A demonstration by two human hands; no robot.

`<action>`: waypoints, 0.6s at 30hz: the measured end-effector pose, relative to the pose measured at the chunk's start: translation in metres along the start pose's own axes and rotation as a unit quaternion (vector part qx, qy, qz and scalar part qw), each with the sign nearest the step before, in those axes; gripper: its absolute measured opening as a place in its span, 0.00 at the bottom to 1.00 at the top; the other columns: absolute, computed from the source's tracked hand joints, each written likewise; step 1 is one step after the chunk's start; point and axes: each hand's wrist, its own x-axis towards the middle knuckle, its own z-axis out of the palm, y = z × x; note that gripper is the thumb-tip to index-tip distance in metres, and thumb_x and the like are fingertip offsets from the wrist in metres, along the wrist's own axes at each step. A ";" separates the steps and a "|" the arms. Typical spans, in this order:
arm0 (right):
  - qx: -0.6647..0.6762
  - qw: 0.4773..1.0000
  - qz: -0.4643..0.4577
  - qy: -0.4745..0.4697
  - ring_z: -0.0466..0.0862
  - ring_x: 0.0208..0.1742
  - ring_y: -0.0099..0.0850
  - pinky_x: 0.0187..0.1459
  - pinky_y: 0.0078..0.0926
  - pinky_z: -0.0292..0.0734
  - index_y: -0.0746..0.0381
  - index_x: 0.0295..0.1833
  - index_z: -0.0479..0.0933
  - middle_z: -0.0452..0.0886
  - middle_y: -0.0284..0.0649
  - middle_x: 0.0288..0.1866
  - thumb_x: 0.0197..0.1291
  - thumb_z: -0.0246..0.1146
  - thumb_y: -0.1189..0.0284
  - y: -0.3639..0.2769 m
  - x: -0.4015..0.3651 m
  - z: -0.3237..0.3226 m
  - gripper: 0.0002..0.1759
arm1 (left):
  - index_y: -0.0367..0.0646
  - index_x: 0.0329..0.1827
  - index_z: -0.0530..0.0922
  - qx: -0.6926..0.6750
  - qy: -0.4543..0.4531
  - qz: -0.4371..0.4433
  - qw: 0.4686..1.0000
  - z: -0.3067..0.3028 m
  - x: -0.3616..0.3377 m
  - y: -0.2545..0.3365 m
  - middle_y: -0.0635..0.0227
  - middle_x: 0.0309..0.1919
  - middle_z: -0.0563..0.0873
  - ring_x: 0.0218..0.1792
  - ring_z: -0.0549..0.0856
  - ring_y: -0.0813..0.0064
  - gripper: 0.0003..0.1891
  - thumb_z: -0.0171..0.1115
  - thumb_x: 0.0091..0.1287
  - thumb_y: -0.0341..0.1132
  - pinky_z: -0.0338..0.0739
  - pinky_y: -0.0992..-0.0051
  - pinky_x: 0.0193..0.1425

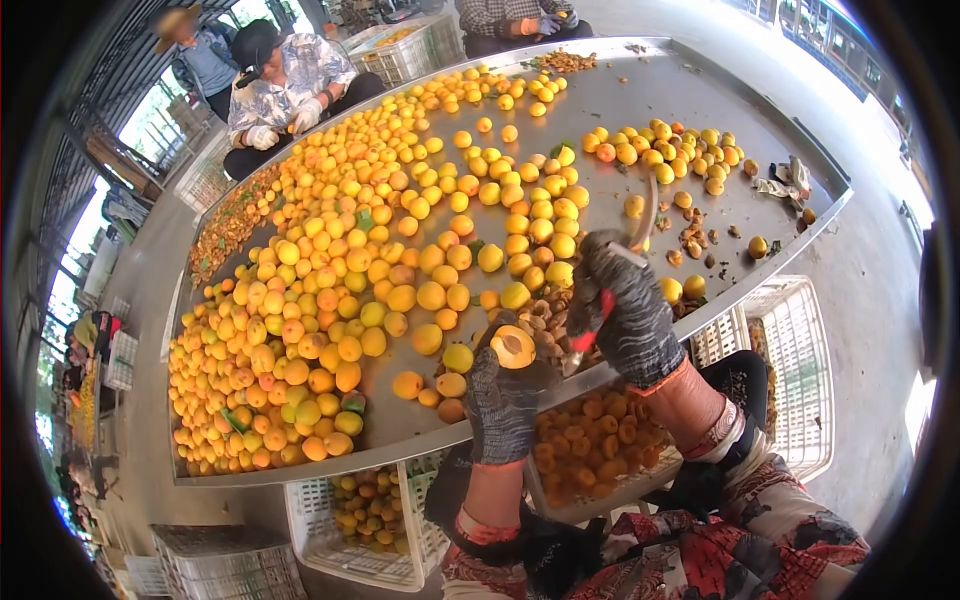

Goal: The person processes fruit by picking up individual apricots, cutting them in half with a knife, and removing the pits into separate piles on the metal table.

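Note:
My left hand [503,405], in a grey knit glove, is closed around a cut apricot [513,347]; its open face is up, with the brown pit showing. To the right, my gloved right hand [632,305] grips a curved knife [650,205]. Its thin curved blade points away from me, and a red part shows at the fingers. Between the hands, a pile of brown pits [545,318] lies by the metal table's near edge. Under that edge, a crate of halved apricots [600,445] sits close to my lap.
Whole apricots [330,300] cover the left and middle of the metal table [720,105]. A smaller apricot group [670,148] lies right, near crumpled gloves [788,182]. White crates [800,370] stand below. A co-worker [285,85] sits across the far left; another [520,22] sits beyond.

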 end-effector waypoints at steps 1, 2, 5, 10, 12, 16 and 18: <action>0.050 0.998 -0.042 -0.004 0.70 0.18 0.20 0.20 0.18 0.67 0.61 0.45 0.71 0.71 0.30 0.23 0.58 0.58 0.65 -0.006 0.001 0.007 0.13 | 0.37 0.46 0.73 0.000 0.001 0.000 1.000 0.001 -0.001 -0.003 0.63 0.40 0.78 0.40 0.79 0.66 0.12 0.51 0.65 0.34 0.75 0.72 0.45; 0.101 0.991 -0.086 -0.008 0.67 0.14 0.22 0.18 0.20 0.67 0.59 0.48 0.69 0.69 0.30 0.20 0.59 0.57 0.64 -0.009 0.002 0.011 0.15 | 0.37 0.48 0.72 -0.051 0.005 -0.032 0.998 0.001 -0.002 -0.010 0.63 0.41 0.78 0.41 0.79 0.67 0.12 0.51 0.66 0.35 0.75 0.73 0.46; 0.141 0.981 -0.134 -0.024 0.65 0.13 0.22 0.17 0.22 0.65 0.59 0.48 0.68 0.66 0.30 0.19 0.58 0.57 0.65 -0.005 0.007 0.020 0.15 | 0.39 0.51 0.70 -0.201 0.011 -0.124 0.972 0.003 0.001 -0.028 0.63 0.45 0.77 0.43 0.78 0.69 0.15 0.51 0.67 0.40 0.75 0.73 0.48; 0.133 0.976 -0.169 0.021 0.71 0.19 0.23 0.19 0.21 0.67 0.63 0.49 0.68 0.71 0.33 0.23 0.55 0.60 0.64 0.016 0.008 0.029 0.20 | 0.40 0.52 0.70 -0.351 0.013 -0.216 0.911 0.012 -0.005 -0.003 0.64 0.46 0.77 0.46 0.77 0.73 0.18 0.50 0.68 0.44 0.75 0.75 0.50; 0.126 0.975 -0.180 -0.014 0.73 0.22 0.23 0.20 0.21 0.70 0.64 0.50 0.68 0.73 0.34 0.27 0.53 0.62 0.64 0.023 0.008 0.026 0.22 | 0.36 0.54 0.68 -0.336 0.060 -0.234 0.910 0.020 -0.005 0.010 0.64 0.46 0.77 0.45 0.77 0.76 0.21 0.44 0.70 0.46 0.75 0.79 0.47; -0.019 0.978 -0.205 0.034 0.74 0.24 0.23 0.22 0.21 0.71 0.64 0.49 0.69 0.74 0.34 0.29 0.52 0.65 0.61 0.034 0.007 0.024 0.24 | 0.36 0.55 0.68 -0.247 0.051 -0.166 0.953 0.013 -0.005 -0.011 0.64 0.48 0.76 0.47 0.76 0.75 0.22 0.43 0.71 0.47 0.75 0.77 0.48; 0.204 0.967 -0.150 0.039 0.74 0.25 0.23 0.23 0.21 0.71 0.63 0.48 0.69 0.75 0.35 0.30 0.49 0.68 0.60 0.046 0.005 0.024 0.25 | 0.37 0.55 0.68 -0.325 0.052 -0.191 0.925 0.014 -0.006 -0.009 0.63 0.50 0.75 0.48 0.76 0.74 0.21 0.40 0.72 0.45 0.74 0.77 0.50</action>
